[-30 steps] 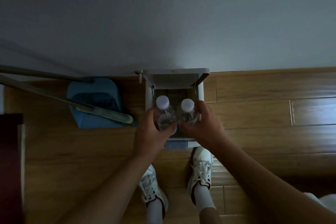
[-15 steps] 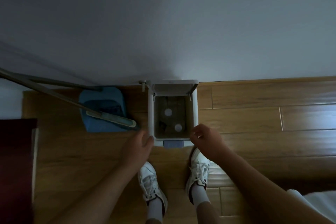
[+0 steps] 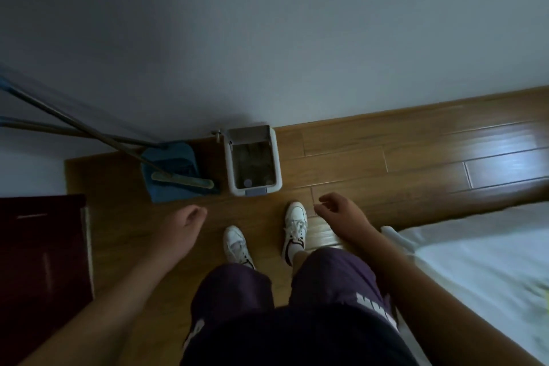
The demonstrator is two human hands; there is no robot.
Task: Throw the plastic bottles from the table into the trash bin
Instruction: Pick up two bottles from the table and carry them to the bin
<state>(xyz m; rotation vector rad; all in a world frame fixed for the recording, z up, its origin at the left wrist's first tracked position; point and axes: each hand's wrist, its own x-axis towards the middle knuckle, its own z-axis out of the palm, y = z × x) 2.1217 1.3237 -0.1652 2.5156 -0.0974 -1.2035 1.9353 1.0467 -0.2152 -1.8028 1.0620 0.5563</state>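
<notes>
A small white trash bin (image 3: pixel 277 157) stands open against the wall on the wooden floor. Inside it, at the near end, I make out a pale bottle cap (image 3: pixel 247 182); the rest of the contents are dark and hard to tell. My left hand (image 3: pixel 184 224) hangs low to the left of the bin, fingers loosely curled, holding nothing. My right hand (image 3: pixel 341 214) is to the right, nearer than the bin, fingers relaxed and empty. Both hands are well clear of the bin.
A blue dustpan (image 3: pixel 172 172) with a broom and long handles leans left of the bin. A dark red cabinet (image 3: pixel 41 261) is at the left edge. A white bed (image 3: pixel 481 270) fills the lower right. My white shoes (image 3: pixel 294 226) stand just before the bin.
A second ago each hand held a bottle over the bin; the bottles dropped inside. Both hands have since pulled back and apart, and my view has moved away from the bin.
</notes>
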